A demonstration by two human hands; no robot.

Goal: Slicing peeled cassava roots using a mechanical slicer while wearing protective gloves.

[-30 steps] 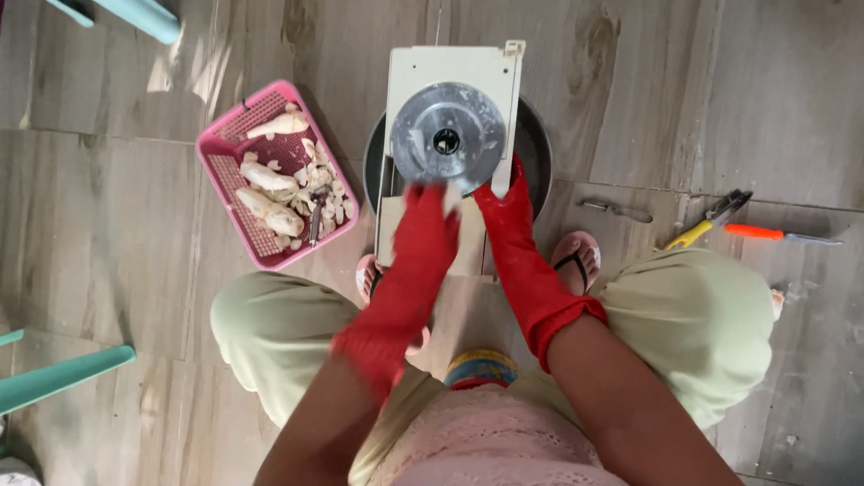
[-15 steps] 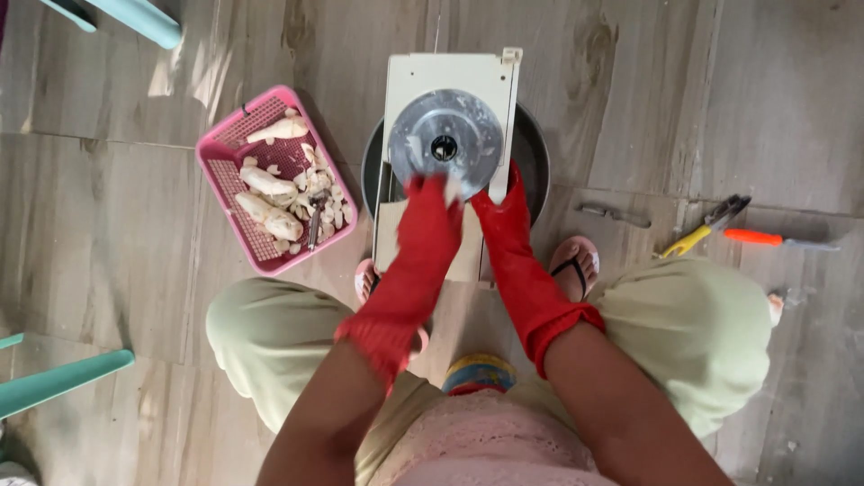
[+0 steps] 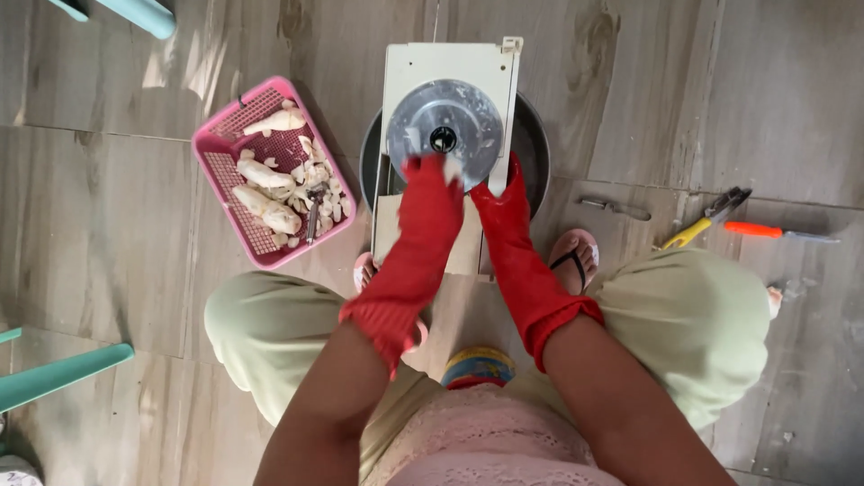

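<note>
Hands (red-gloved) press against slicer disc

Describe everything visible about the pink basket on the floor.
The pink basket is a rectangular plastic one with mesh walls and bottom. It sits tilted at an angle on the wood-look floor, left of the slicer and apart from it. It holds pale peeled root pieces and a small dark-handled tool. Neither hand touches it.

The wood-look tiled floor carries a dark basin. Left of the basin lies a pink basket; right of it, a knife, pliers and a screwdriver.
</note>
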